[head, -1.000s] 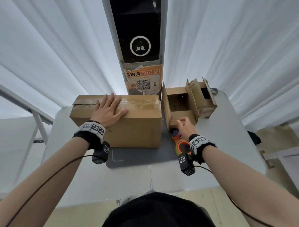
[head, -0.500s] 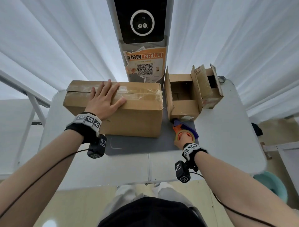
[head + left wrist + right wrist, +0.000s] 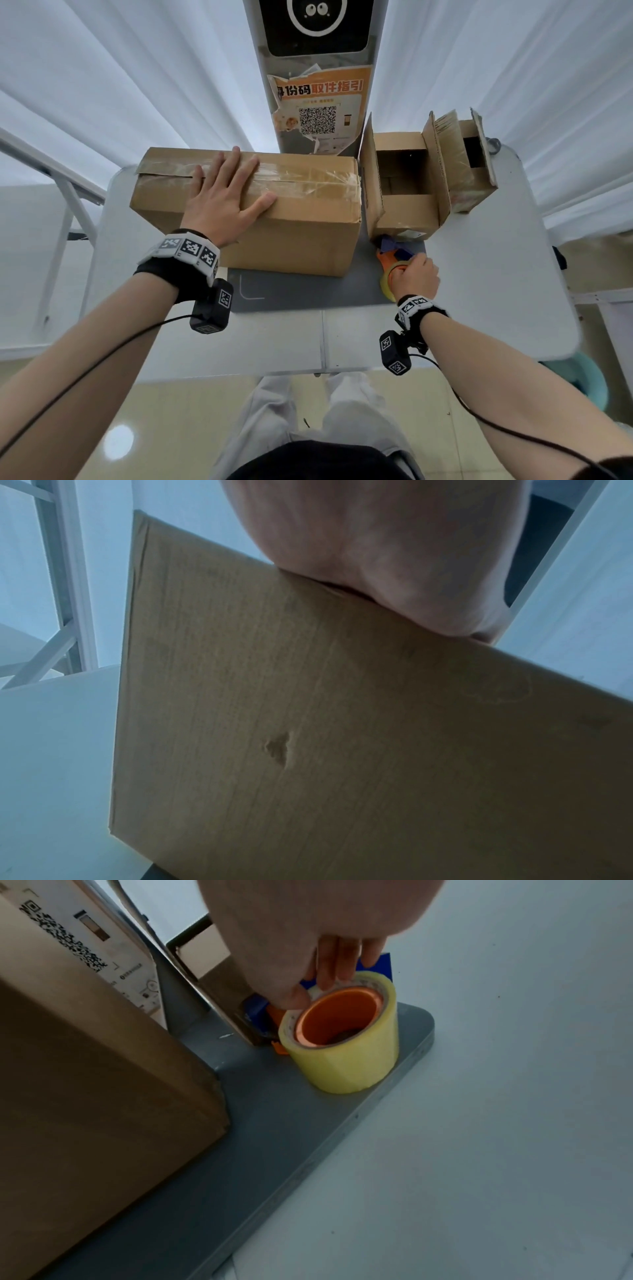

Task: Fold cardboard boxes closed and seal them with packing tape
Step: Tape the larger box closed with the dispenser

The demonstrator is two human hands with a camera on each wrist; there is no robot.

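Cardboard sets the landmark: the big box (image 3: 246,212) lies closed in the middle of the counter (image 3: 496,291), its long axis running left to right, with a strip of clear tape already along the top seam.

Nearest the person, just off the big box's right front corner, the right hand (image 3: 415,278) curls its fingers (image 3: 337,961) over the rim of the tape roll (image 3: 342,1039), thumb at the orange core. The roll and its orange-and-blue dispenser (image 3: 394,251) stand on the grey mat (image 3: 301,291) that runs under the big box. The taped seam lies up and to the left of this hand, so I judge it must lift the tape over the box's right end and then travel leftward along the long axis.

On the big box's top, left of centre, the left hand (image 3: 224,200) lies flat with fingers spread, pressing the flaps; it holds nothing.

Right of the big box, almost touching it, a smaller box (image 3: 404,192) stands with flaps up, and another open box (image 3: 469,164) sits beyond it. Room on that side is tight; bare counter opens to the right of the tape.
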